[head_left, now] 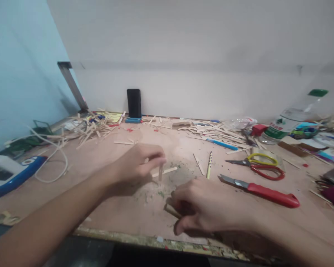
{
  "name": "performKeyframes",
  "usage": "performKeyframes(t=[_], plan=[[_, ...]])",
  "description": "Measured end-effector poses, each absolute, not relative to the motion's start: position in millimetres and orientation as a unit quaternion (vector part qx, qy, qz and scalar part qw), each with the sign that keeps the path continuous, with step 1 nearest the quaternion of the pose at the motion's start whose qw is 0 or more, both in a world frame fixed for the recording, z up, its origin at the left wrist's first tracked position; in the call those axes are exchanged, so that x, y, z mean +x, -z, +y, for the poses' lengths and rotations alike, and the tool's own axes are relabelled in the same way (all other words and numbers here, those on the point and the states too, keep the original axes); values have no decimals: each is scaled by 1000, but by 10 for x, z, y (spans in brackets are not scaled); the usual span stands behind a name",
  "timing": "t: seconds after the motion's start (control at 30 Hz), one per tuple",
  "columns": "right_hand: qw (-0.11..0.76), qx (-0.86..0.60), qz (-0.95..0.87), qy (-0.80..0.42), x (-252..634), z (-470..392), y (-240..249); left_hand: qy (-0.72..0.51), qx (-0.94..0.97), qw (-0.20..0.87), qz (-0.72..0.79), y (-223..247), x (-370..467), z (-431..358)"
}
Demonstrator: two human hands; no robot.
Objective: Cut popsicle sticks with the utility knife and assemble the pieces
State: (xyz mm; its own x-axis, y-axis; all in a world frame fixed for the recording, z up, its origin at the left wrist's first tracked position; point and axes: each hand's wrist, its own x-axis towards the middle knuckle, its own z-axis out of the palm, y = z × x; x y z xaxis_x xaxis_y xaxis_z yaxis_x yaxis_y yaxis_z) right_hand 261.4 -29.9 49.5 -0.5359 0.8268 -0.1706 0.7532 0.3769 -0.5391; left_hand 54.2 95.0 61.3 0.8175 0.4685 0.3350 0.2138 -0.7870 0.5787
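Observation:
My left hand point(146, 161) is over the middle of the table, thumb and fingertips pinched on a short wooden stick point(160, 172) that points down. Behind that stick, another pale stick point(168, 171) lies flat. My right hand point(197, 204) is lower and to the right, its fingers curled downward and its thumb apart. A short wooden piece point(173, 211) shows beneath its fingers; whether they grip it cannot be made out. Past my right hand lie a patterned pencil point(209, 166) and a thin stick point(199, 164).
Right of my hands lie a red-handled knife point(272, 194) and scissors point(263, 167). A bottle point(286, 122) stands behind them. Stick piles point(217, 131) and an upright phone point(134, 103) line the back. At left are a white cable point(65, 161) and a blue-and-white object point(19, 176).

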Motion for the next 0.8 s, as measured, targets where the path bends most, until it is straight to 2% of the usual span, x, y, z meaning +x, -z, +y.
performKeyframes(t=[0.1,0.23,0.3,0.4,0.53,0.67,0.8], plan=[[90,-486,-798,-345,2615,-330,-497,-190,930,273,158,-540,553,951],[299,-484,-683,-458,2816,-267,-494,-197,933,275,123,-508,561,979],[406,-456,-638,-469,2910,-216,-478,-196,937,270,102,-506,547,1013],[501,-438,-609,-433,2933,-172,-473,-185,942,265,92,-486,520,1066],[551,-457,-603,-353,2773,-192,-571,-177,954,230,72,-460,504,1100],[610,-419,-586,-330,2618,-187,-580,-176,967,174,58,-469,507,1087],[598,-407,-591,-357,2580,-150,-390,-173,969,167,47,-469,501,1067]])
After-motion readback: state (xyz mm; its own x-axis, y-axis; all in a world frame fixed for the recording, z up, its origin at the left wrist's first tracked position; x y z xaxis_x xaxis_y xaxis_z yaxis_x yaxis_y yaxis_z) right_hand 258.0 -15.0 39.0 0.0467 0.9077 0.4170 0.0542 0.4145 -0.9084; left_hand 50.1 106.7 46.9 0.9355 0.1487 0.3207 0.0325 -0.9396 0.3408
